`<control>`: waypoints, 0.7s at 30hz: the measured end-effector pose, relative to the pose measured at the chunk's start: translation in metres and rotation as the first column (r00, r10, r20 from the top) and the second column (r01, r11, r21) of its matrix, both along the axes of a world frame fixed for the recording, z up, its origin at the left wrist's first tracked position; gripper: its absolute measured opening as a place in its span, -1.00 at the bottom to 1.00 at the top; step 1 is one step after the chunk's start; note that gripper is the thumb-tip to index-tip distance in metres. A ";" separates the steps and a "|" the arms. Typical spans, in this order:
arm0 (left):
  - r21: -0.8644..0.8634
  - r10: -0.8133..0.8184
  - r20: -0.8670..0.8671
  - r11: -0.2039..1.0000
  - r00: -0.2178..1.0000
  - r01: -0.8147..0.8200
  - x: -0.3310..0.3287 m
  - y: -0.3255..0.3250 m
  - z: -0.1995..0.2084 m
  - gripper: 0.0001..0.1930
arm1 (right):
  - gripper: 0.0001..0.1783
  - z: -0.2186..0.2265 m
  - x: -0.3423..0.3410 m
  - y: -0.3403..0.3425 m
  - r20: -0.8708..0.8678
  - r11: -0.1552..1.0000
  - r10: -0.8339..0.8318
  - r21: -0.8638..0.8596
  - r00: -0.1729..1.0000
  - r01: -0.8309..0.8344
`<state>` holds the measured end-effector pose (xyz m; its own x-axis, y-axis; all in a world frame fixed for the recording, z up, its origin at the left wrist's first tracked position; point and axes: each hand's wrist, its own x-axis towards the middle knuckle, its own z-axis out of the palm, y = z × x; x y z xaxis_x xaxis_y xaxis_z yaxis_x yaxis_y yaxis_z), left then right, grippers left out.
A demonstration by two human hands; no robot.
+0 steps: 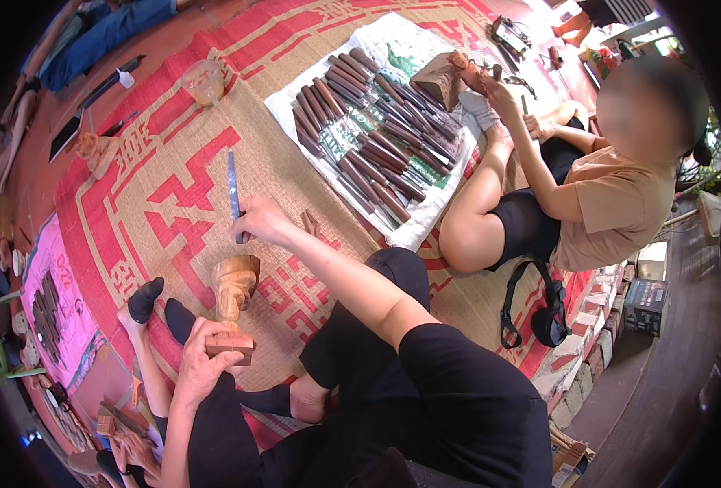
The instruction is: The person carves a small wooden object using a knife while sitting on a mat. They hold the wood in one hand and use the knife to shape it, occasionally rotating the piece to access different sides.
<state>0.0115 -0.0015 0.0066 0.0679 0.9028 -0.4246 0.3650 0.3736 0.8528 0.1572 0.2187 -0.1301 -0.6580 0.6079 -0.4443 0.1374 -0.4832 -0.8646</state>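
My left hand (200,358) is closed around the square reddish base of a carved wooden figure (234,297). The figure lies tilted away from me over the mat, its paler, rounded body beyond my fingers. Above and to the right of it, my right hand (260,220) grips a narrow, flat, blue-grey file-like tool (233,183) that points away from me. The tool is apart from the figure. A small wood offcut (310,223) lies on the mat just right of my right hand.
Many dark-handled carving chisels (368,146) lie in rows on a white sack (295,102). At right sits a co-worker (612,179) with a wooden block (440,80). A clear tub (206,81), a pale carving (96,154) and black straps (549,313) lie around the red-patterned mat (173,163).
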 end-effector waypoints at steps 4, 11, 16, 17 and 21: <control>-0.001 0.010 0.017 1.000 1.000 -0.010 0.001 0.000 0.000 -0.66 | -0.84 0.000 -0.005 -0.008 0.054 0.985 0.052 0.161 0.997 -0.060; -0.001 0.019 0.041 1.000 0.999 -0.019 0.003 0.003 0.000 -0.64 | -0.80 -0.007 -0.010 -0.015 -0.072 0.992 0.084 0.098 0.994 -0.076; -0.027 0.090 0.097 0.996 0.991 -0.088 0.004 0.003 -0.002 -0.59 | -0.78 -0.002 -0.012 -0.020 -0.096 0.987 0.095 0.142 0.991 -0.081; -0.021 0.075 0.078 0.997 0.994 -0.073 0.004 0.004 -0.001 -0.58 | -0.79 -0.003 -0.012 -0.020 -0.122 0.989 0.045 0.149 0.992 -0.027; -0.004 0.052 0.033 0.999 0.998 -0.052 0.003 0.004 -0.003 -0.55 | -0.83 0.015 -0.006 -0.014 -0.304 0.981 -0.155 0.067 0.940 0.184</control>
